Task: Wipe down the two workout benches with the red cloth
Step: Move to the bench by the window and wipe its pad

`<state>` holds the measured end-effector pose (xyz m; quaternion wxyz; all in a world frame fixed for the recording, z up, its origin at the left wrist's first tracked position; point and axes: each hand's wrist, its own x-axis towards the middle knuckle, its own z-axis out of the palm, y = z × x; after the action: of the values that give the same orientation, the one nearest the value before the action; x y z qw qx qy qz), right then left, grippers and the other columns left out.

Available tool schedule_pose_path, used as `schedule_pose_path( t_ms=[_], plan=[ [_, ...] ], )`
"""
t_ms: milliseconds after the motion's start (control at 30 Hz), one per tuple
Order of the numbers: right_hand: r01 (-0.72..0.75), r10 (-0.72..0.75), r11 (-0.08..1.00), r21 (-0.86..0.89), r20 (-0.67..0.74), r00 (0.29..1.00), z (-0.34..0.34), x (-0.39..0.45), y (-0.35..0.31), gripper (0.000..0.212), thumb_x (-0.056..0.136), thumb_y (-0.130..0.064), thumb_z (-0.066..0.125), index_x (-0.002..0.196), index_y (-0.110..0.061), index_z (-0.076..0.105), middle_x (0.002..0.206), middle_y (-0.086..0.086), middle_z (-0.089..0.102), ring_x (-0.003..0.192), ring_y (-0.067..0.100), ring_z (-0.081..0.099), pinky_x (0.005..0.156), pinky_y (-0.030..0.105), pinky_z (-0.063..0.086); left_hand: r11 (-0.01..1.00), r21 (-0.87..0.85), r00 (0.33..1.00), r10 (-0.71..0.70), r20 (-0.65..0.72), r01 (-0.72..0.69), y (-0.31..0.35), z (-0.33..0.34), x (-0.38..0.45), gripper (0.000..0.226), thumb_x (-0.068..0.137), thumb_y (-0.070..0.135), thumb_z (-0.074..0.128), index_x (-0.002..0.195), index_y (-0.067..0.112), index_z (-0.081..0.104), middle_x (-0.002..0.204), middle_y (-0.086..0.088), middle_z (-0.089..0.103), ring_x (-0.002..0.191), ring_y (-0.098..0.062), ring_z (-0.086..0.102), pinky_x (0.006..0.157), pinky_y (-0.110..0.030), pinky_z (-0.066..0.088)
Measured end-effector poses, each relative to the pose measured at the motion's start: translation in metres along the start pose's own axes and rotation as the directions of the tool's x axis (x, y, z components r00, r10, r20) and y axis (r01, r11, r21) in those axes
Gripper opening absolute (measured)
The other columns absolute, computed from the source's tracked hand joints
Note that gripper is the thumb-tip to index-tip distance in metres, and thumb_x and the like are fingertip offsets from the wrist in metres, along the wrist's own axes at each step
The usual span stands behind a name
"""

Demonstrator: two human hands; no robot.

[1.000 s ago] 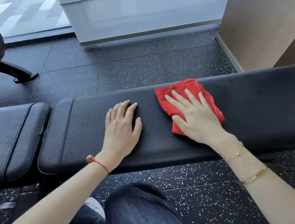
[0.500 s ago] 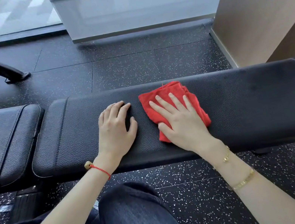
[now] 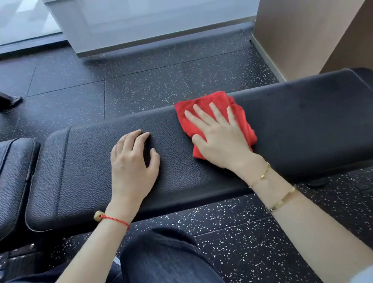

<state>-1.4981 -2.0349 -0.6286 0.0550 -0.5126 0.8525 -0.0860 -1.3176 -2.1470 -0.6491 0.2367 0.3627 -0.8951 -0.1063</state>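
Red crumpled cloth (image 3: 241,121) lies on the long black padded leather bench (image 3: 314,123), near its far edge. Right hand (image 3: 220,140) presses it flat, fingers straight and spread. Left hand (image 3: 133,165) rests palm-down on bare padding beside it, fingers loosely bent, holding nothing.

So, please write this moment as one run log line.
right hand presses red cloth flat | long bench pad | left hand rests on pad
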Motion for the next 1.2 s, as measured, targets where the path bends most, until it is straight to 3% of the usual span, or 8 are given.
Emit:
schedule_pose_path(
  t_ms=[167,300,433,500,700,833,1067,1200],
  plan=[
    [0.055,-0.056,0.998,0.026,0.013,0.998,-0.002,-0.048,0.015,0.063,0.09,-0.047,0.028,0.152,-0.042,0.02,0.161,-0.017,0.015,0.151,0.019,0.007,0.121,0.047,-0.002,1.0,-0.029,1.0,-0.003,0.006,0.003,0.0,0.0,0.0,0.038,0.091,0.019,0.062,0.127,0.009,0.062,0.133,-0.007,0.06,0.129,-0.028,0.05,0.113,-0.043,0.034],
    [-0.12,0.12,0.993,0.005,-0.029,0.992,-0.011,-0.055,0.062,0.061,0.093,-0.045,0.029,0.152,-0.042,0.018,0.161,-0.015,0.015,0.151,0.019,0.009,0.121,0.045,0.0,1.0,-0.026,1.0,0.0,0.001,0.0,0.0,0.001,0.0,0.038,0.091,0.019,0.063,0.127,0.008,0.062,0.133,-0.008,0.06,0.129,-0.028,0.05,0.113,-0.044,0.034],
    [-0.355,0.356,0.934,0.037,-0.037,0.934,-0.021,-0.024,0.108,0.056,0.099,-0.04,0.03,0.153,-0.04,0.017,0.163,-0.013,0.011,0.151,0.021,0.007,0.121,0.048,-0.002,1.0,-0.004,1.0,0.002,0.006,-0.002,0.0,0.001,0.0,0.038,0.092,0.018,0.062,0.128,0.008,0.061,0.133,-0.009,0.059,0.129,-0.029,0.05,0.113,-0.045,0.034],
    [-0.394,0.395,0.918,0.041,-0.015,0.919,-0.024,-0.001,0.112,0.055,0.099,-0.041,0.026,0.154,-0.039,0.015,0.163,-0.012,0.009,0.151,0.024,0.005,0.121,0.05,-0.005,1.0,0.001,1.0,0.003,0.007,-0.003,0.001,0.002,-0.001,0.038,0.091,0.018,0.062,0.127,0.007,0.061,0.133,-0.009,0.059,0.128,-0.03,0.05,0.113,-0.045,0.035],
    [-0.096,0.096,0.995,0.001,0.015,0.995,-0.012,0.007,0.043,0.058,0.098,-0.042,0.031,0.154,-0.038,0.016,0.163,-0.012,0.011,0.151,0.024,0.006,0.121,0.051,-0.002,1.0,0.009,1.0,0.008,0.015,-0.008,0.001,0.001,0.0,0.038,0.091,0.018,0.061,0.127,0.007,0.061,0.133,-0.01,0.059,0.128,-0.031,0.05,0.113,-0.045,0.035],
    [0.125,-0.125,0.992,-0.023,0.023,0.992,-0.002,-0.031,0.014,0.063,0.091,-0.047,0.027,0.153,-0.04,0.019,0.162,-0.014,0.015,0.151,0.022,0.008,0.121,0.049,-0.001,1.0,-0.008,1.0,0.003,0.014,-0.003,0.001,0.001,-0.001,0.038,0.091,0.018,0.061,0.128,0.007,0.061,0.134,-0.01,0.059,0.129,-0.03,0.049,0.113,-0.044,0.034],
    [0.022,-0.022,1.0,0.007,0.003,1.0,-0.001,0.013,0.017,0.056,0.098,-0.042,0.031,0.153,-0.04,0.017,0.162,-0.014,0.012,0.151,0.02,0.005,0.121,0.048,-0.004,1.0,0.002,0.998,0.006,0.063,-0.006,0.0,-0.005,0.001,0.04,0.093,0.022,0.06,0.13,0.008,0.06,0.136,-0.009,0.057,0.13,-0.029,0.049,0.114,-0.041,0.034],
    [0.074,-0.074,0.997,-0.008,0.051,0.996,0.006,0.052,-0.022,0.056,0.099,-0.043,0.026,0.154,-0.039,0.014,0.163,-0.012,0.008,0.151,0.023,0.002,0.12,0.05,-0.008,1.0,0.029,0.996,0.01,0.09,-0.012,-0.009,-0.024,0.011,0.036,0.091,0.023,0.059,0.126,0.014,0.062,0.131,-0.002,0.06,0.128,-0.024,0.05,0.111,-0.039,0.035]
  ],
)
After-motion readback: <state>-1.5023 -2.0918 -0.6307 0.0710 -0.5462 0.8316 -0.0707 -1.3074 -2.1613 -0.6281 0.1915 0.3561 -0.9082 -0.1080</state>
